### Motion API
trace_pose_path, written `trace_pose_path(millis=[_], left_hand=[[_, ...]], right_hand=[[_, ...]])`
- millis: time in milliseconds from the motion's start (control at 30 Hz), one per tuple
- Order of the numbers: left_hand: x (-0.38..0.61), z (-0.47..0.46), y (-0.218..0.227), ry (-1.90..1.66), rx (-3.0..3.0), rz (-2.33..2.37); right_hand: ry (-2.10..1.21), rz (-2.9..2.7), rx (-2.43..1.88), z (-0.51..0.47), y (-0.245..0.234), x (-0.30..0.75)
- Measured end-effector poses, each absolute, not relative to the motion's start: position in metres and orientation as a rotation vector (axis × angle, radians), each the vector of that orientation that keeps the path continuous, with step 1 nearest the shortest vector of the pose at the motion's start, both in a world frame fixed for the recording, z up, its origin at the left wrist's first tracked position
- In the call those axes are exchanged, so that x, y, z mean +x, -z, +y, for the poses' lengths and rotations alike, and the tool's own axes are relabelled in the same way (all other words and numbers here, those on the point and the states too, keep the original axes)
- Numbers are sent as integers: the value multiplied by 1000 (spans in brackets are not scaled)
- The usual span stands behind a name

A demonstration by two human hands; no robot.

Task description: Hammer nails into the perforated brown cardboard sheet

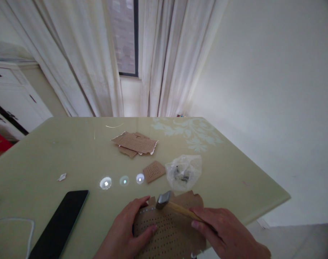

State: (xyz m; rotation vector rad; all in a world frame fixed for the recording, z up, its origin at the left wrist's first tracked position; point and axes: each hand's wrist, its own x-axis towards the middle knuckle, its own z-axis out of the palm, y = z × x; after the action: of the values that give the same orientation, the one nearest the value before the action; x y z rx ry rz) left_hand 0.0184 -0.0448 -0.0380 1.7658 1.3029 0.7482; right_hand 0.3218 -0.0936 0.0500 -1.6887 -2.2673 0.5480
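Note:
My left hand [128,228] grips the left side of a brown cardboard piece [188,233], its thumb lying on top and the other fingers at the far-left edge. Rows of small dark marks cover much of that cardboard, and a few light dots line its upper left edge. In my right hand [224,230] is a hammer [181,209], held by its wooden handle. The metal head is over the cardboard's upper edge; whether it touches cannot be made out. Just beyond lies a clear plastic bag [191,169] with small dark pieces inside, too small to name.
A small perforated cardboard piece [154,172] lies left of the bag. Farther back are stacked cardboard pieces [135,142]. A black phone-like slab [60,223] and a white cable [31,228] rest on the glossy table [80,154] at left, near a white scrap [62,177].

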Motion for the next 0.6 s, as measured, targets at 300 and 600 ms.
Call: trace_pose_path(millis=[300, 600], left_hand=[[27, -45, 24, -703, 1490, 1257], [14, -46, 26, -788, 1513, 1372]], right_hand=[[-715, -2288, -1692, -83, -48, 299], [-801, -2350, -1648, -66, -47, 276]])
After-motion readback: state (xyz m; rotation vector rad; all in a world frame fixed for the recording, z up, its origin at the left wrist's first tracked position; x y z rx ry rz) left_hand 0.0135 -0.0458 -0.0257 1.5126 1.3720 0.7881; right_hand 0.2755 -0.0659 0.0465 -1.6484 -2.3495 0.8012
